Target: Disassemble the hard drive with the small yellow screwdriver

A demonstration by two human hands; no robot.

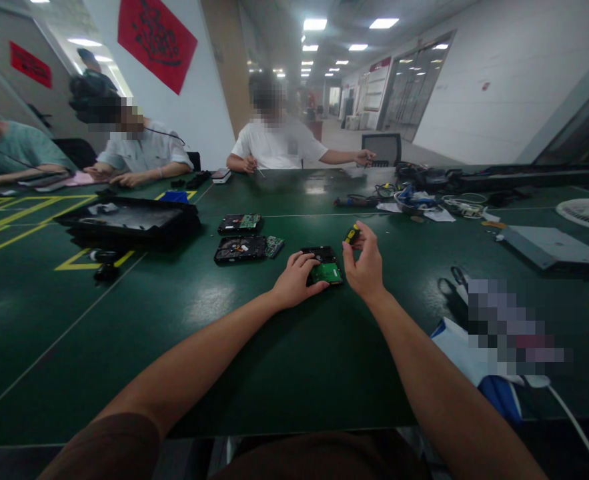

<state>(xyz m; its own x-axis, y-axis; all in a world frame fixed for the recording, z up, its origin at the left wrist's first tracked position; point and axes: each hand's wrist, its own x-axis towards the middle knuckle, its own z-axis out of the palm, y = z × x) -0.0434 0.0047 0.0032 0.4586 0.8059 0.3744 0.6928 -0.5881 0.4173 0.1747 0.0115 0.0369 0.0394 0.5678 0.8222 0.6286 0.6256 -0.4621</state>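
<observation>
Work at a black, flat, rectangular hard drive with a bright green circuit board [327, 272] seems to be only partly done. This drive lies on the dark green, glossy table [254, 373], between the two hands, and its board still sits on the body. The left hand [297, 277] is partly open, with bent fingers and the thumb apart, and it rests on the drive; whether it grips firmly, I cannot tell. The right hand [364, 263] is closed with its fingertips around a short yellow-and-black tool handle [353, 234], just beside the drive; the tool's working end cannot be made out. To the left, another black drive with a pale round centre [239, 249] has a small grey-green circuit board [275, 247] at its side, so that one looks further along. Behind it, a third black drive with a green board [240, 223] appears less advanced. Whether any screws remain is too small to see.
</observation>
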